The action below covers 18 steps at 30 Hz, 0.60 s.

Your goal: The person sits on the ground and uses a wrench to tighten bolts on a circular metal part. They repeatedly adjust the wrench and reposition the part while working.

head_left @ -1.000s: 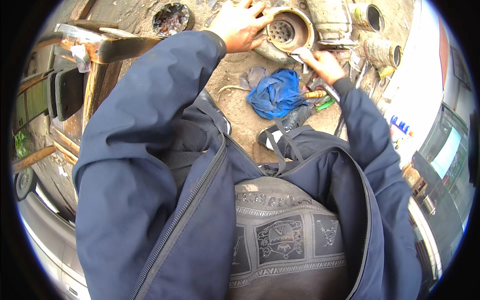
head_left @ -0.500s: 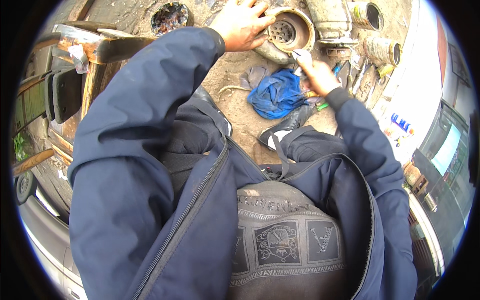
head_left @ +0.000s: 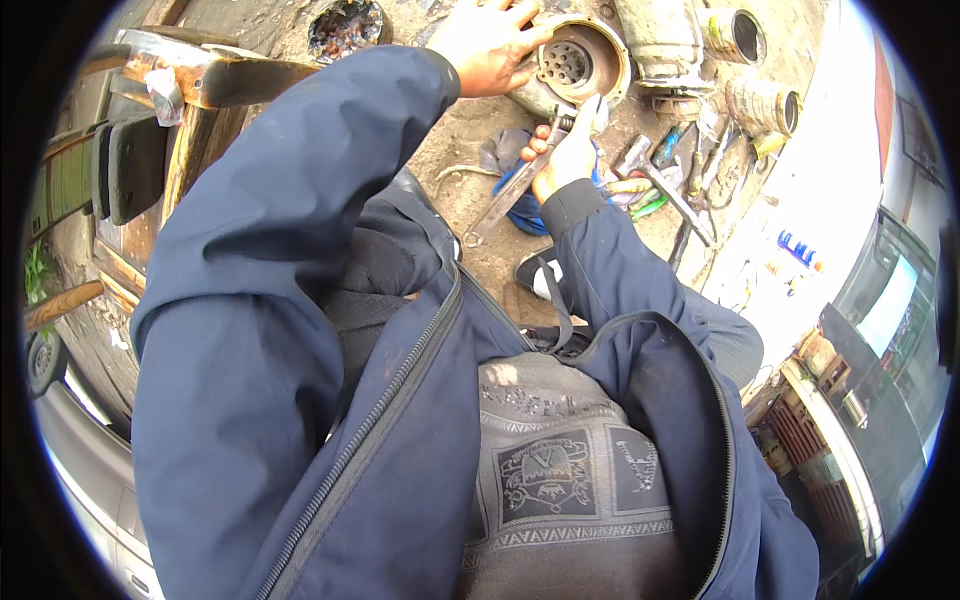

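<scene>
My left hand [head_left: 488, 48] rests on the side of a round metal canister [head_left: 612, 82], its fingers curled over the rim. The canister lies with its open end facing me, and a plate full of holes shows inside. My right hand [head_left: 568, 158] is closed around an adjustable wrench [head_left: 512, 192]. The wrench jaw is close to the canister's lower rim; I cannot tell whether they touch. Its handle slants down to the left, ending in a small hole. Beneath the wrench and my right hand, a blue cloth [head_left: 528, 218] is partly hidden.
A hammer [head_left: 680, 200] and several dirty hand tools [head_left: 697, 165] lie to the right. Beyond them are a larger metal cylinder [head_left: 660, 45] and two open cans [head_left: 735, 35]. A round container of scraps [head_left: 345, 32] stands far left, near a wooden chair [head_left: 225, 82].
My right hand has moved left and turned, bringing the wrench into plain sight over the blue cloth. The hammer on the right is now uncovered. My left hand has barely shifted.
</scene>
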Each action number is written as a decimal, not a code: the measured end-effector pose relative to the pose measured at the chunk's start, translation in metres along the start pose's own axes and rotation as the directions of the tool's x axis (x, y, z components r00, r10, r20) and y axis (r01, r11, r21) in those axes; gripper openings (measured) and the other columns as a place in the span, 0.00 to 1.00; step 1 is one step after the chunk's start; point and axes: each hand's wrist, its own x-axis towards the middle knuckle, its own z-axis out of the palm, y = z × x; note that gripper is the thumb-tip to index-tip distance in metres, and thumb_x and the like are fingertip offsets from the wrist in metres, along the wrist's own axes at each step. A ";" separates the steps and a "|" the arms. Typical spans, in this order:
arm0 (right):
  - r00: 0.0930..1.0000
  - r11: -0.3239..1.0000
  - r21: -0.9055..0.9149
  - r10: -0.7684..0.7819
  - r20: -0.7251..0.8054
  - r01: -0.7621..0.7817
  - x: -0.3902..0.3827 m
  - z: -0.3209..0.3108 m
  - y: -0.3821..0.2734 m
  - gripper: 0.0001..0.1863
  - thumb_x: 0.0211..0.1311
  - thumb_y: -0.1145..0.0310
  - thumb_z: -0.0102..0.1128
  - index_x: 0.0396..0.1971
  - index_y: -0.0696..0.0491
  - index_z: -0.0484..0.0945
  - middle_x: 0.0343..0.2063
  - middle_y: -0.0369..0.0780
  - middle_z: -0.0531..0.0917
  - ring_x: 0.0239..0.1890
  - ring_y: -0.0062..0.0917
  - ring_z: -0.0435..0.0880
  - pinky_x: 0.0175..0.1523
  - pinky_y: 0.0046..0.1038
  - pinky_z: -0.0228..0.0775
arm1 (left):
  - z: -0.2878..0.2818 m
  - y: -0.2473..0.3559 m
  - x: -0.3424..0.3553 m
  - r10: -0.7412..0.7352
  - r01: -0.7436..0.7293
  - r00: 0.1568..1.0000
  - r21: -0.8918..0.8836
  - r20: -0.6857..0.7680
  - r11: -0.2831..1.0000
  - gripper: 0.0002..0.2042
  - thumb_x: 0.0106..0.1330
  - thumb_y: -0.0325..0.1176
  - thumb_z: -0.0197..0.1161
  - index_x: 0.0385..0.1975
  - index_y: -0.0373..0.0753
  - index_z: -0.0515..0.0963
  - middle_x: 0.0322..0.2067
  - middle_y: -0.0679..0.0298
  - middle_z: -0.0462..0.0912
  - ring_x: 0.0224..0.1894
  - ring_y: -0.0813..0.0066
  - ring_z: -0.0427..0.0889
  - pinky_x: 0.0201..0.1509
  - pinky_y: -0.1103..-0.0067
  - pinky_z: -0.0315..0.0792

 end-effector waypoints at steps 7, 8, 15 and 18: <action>0.987 0.907 -0.390 0.156 -0.041 -0.159 0.013 -0.050 -0.042 0.30 0.76 0.34 0.44 0.44 0.49 0.74 0.23 0.39 0.78 0.18 0.24 0.71 0.23 0.30 0.65 | -0.006 0.003 0.000 -0.027 0.028 0.998 -0.012 0.061 1.000 0.26 0.56 0.47 0.69 0.54 0.42 0.79 0.48 0.56 0.77 0.53 0.53 0.74 0.49 0.56 0.71; 0.985 0.888 -0.437 0.171 0.023 -0.144 0.012 -0.053 -0.048 0.30 0.76 0.34 0.43 0.44 0.49 0.74 0.23 0.39 0.78 0.18 0.23 0.71 0.24 0.29 0.66 | -0.006 0.002 0.000 -0.030 0.032 0.997 -0.022 0.073 0.999 0.26 0.56 0.47 0.70 0.54 0.42 0.79 0.48 0.55 0.76 0.54 0.53 0.74 0.50 0.56 0.71; 0.998 0.899 -0.438 -0.025 -0.054 -0.001 -0.001 -0.039 -0.039 0.30 0.77 0.35 0.43 0.42 0.51 0.75 0.20 0.39 0.78 0.16 0.23 0.71 0.21 0.28 0.65 | -0.010 -0.002 0.000 -0.004 0.012 0.996 -0.096 0.086 0.995 0.38 0.49 0.51 0.75 0.60 0.40 0.75 0.56 0.52 0.74 0.59 0.50 0.71 0.52 0.55 0.72; 0.999 0.856 -0.517 -0.037 -0.040 0.011 -0.003 -0.047 -0.056 0.30 0.77 0.38 0.46 0.40 0.54 0.75 0.19 0.40 0.80 0.14 0.22 0.72 0.18 0.27 0.64 | -0.012 -0.001 0.001 -0.007 0.023 0.987 -0.103 0.160 0.994 0.39 0.49 0.52 0.76 0.61 0.40 0.74 0.58 0.51 0.73 0.62 0.49 0.71 0.55 0.53 0.71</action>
